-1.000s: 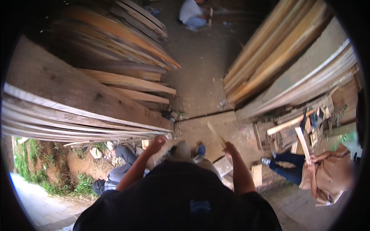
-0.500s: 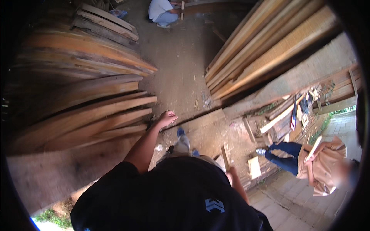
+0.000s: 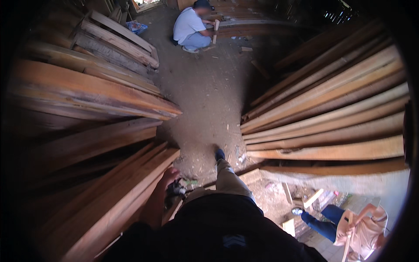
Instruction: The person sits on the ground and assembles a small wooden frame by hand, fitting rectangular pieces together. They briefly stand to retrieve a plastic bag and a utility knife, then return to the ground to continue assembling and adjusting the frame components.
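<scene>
Planks [image 3: 131, 187] stacked at the left meet the left hand [image 3: 168, 177], arm lowered; fingers' state unclear; right hand hidden

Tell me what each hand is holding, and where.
The left hand rests against the stacked planks; whether it closes on anything is unclear. The right hand is out of view.

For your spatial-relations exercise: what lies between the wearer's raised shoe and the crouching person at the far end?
In the head view, bare dirt floor separates the shoe from the crouching person; only small wood scraps lie near that person.
</scene>
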Motion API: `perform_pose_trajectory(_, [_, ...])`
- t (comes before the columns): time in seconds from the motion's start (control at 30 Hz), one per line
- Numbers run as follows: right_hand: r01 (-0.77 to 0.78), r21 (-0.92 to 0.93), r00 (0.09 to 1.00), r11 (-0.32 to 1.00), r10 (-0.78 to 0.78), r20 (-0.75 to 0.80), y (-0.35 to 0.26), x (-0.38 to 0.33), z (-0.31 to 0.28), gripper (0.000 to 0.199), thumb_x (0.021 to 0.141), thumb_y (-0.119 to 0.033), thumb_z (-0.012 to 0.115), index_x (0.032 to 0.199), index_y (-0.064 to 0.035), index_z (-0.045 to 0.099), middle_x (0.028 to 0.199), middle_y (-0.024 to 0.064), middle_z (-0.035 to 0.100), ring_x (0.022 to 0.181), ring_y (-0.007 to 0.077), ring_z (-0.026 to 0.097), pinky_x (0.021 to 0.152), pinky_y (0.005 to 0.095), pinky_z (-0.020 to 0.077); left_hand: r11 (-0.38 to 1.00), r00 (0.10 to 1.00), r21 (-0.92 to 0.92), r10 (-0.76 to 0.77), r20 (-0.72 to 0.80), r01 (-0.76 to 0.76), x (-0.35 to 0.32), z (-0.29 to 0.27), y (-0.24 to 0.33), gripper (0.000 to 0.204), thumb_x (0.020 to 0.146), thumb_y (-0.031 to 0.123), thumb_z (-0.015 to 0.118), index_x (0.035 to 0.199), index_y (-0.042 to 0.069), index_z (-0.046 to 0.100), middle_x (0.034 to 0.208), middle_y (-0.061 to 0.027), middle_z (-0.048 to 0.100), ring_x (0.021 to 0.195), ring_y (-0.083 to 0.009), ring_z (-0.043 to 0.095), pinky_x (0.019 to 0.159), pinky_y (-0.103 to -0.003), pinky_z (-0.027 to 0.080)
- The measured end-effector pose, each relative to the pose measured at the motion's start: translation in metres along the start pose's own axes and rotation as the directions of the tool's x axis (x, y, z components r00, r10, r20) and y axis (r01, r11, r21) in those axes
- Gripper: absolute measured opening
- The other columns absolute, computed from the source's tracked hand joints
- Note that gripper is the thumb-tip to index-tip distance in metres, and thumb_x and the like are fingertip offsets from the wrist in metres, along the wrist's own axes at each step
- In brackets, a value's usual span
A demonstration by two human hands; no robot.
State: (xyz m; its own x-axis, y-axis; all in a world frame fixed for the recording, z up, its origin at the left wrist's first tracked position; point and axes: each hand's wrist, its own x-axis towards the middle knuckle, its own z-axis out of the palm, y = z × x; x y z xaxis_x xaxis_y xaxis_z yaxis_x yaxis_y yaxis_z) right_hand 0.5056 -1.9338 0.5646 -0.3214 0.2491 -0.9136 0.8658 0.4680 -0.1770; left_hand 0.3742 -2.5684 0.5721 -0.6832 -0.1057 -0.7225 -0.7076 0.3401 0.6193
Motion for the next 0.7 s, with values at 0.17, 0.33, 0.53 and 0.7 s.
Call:
perform_pose_trajectory(0.17, [0.067, -0.294, 0.997, 0.953, -0.054, 0.052, -0.188, 0.137, -0.037, 0.033, 0.072, -0.007, 0.08, 0.102, -0.0002, 0.068, 0.073, 0.018, 0.069, 0.064, 0.0283, 0.071, 0.055, 0.0417, 0.0561, 0.948, 0.932, -0.302, -0.02, -0.362, -0.097, 0.084, -0.046, -0.064, 0.009, 0.092, 0.011, 0.065, 0.096, 0.004, 0.065, 0.083, -0.0065, 0.065, 0.073, -0.0171, 0.063, 0.059, -0.031, 0.052])
perform_pose_trajectory(0.33, [0.202, -0.52, 0.959, 0.83, -0.275, -0.067, -0.492, 0.226, -0.097, 0.039, 0.078, -0.012, 0.075, 0.111, 0.0026, 0.061, 0.081, 0.0204, 0.071, 0.073, 0.0314, 0.073, 0.06, 0.0456, 0.0588, 0.741, 0.876, -0.646, -0.422, -0.235, 0.184, 0.118, -0.06, 0.011, 0.015, 0.097, 0.022, 0.054, 0.083, 0.017, 0.056, 0.075, 0.0034, 0.055, 0.062, -0.008, 0.057, 0.046, -0.023, 0.04])
perform_pose_trajectory(0.53, [0.567, -0.316, 0.762, 0.76, -0.63, -0.147, -0.862, 0.189, -0.071, 0.047, 0.079, -0.014, 0.077, 0.116, -0.0047, 0.05, 0.093, 0.0238, 0.069, 0.079, 0.0356, 0.072, 0.058, 0.0467, 0.0559, 0.858, 0.896, -0.492, -0.326, -0.3, 0.148, 0.206, -0.143, 0.113, 0.023, 0.094, 0.021, 0.064, 0.113, 0.008, 0.063, 0.098, -0.0072, 0.07, 0.077, -0.0175, 0.068, 0.062, -0.032, 0.054])
perform_pose_trajectory(0.7, [0.722, -0.466, 0.595, 0.512, -0.803, 0.038, -1.026, 0.241, -0.027, 0.053, 0.076, -0.02, 0.082, 0.116, -0.009, 0.049, 0.087, 0.0192, 0.068, 0.075, 0.0342, 0.069, 0.059, 0.0437, 0.0533, 0.787, 0.921, -0.616, -0.242, -0.307, 0.001, 0.358, -0.24, 0.151, 0.022, 0.094, 0.014, 0.064, 0.114, 0.005, 0.062, 0.089, -0.0105, 0.067, 0.065, -0.0176, 0.064, 0.05, -0.027, 0.05])
